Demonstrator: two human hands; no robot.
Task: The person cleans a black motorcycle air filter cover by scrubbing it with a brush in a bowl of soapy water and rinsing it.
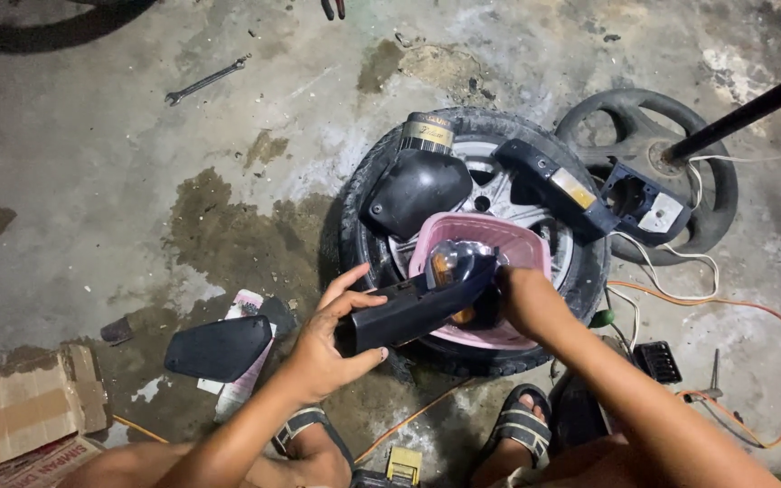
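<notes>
Left hand [323,348] fingers wrapped round black plastic housing [413,312], held over pink basket [485,271] on tyre [363,244]. Right hand [524,303] at housing's 3 o'clock end; grip hidden, cannot tell. Better: keep housing steady, work over basket, watch orange lens [445,267].

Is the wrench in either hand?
No: the wrench lies on the concrete floor, while the left hand and right hand hold a black plastic part.

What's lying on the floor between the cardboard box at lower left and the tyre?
In the head view, between the cardboard box and the tyre lies a flat black plastic panel on top of a pink-and-white packet, on oil-stained concrete.
</notes>
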